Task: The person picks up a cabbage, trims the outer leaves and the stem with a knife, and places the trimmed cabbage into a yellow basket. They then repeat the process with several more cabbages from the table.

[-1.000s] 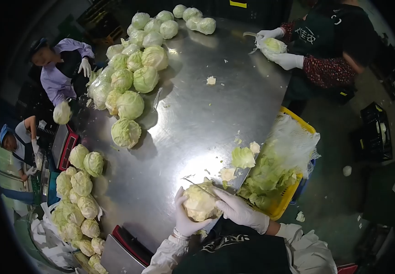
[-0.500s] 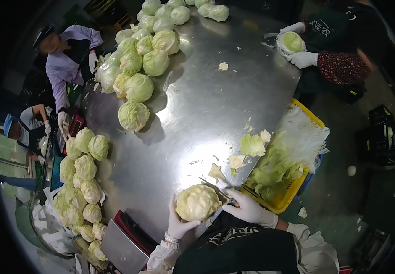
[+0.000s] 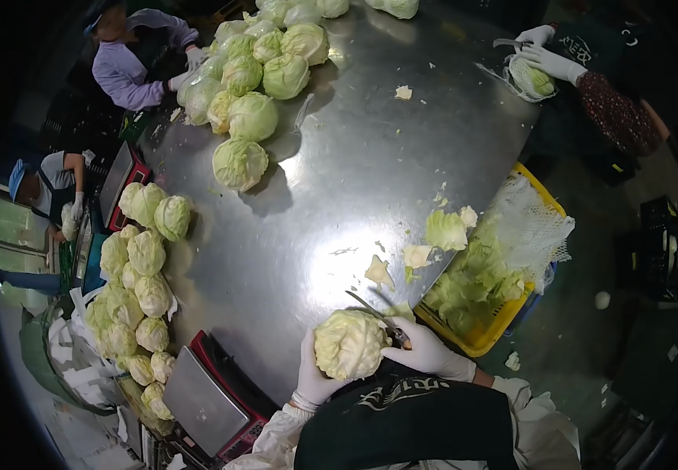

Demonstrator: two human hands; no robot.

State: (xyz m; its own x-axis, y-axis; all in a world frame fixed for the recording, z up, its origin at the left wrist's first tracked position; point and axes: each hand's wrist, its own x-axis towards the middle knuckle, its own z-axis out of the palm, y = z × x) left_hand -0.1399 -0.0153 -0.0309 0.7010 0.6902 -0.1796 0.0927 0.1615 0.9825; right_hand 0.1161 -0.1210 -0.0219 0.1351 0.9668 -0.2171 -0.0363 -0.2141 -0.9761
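A pale cabbage (image 3: 350,345) is up against my apron at the near edge of the metal table. My gloved left hand (image 3: 316,371) is wrapped round its left side. On the other side, my gloved right hand (image 3: 425,349) grips a knife (image 3: 370,305) by its handle, the curved blade pointing away to the upper left behind the cabbage. The right fingertips are close by the cabbage's right side. Just beyond the blade lie a leaf scrap (image 3: 379,272) and another trimmed piece (image 3: 416,255).
A yellow crate (image 3: 476,345) of loose leaves stands at the table's right edge. Several cabbages are heaped at the left (image 3: 147,252) and the far side (image 3: 253,117). A scale (image 3: 207,401) sits at lower left. Co-workers handle cabbages at far right and upper left.
The cabbage has been turned in my left hand and shifted slightly right. My right hand, with the knife, moved slightly right and toward the cabbage. The view has shifted; the co-worker at upper left reaches to the heap.
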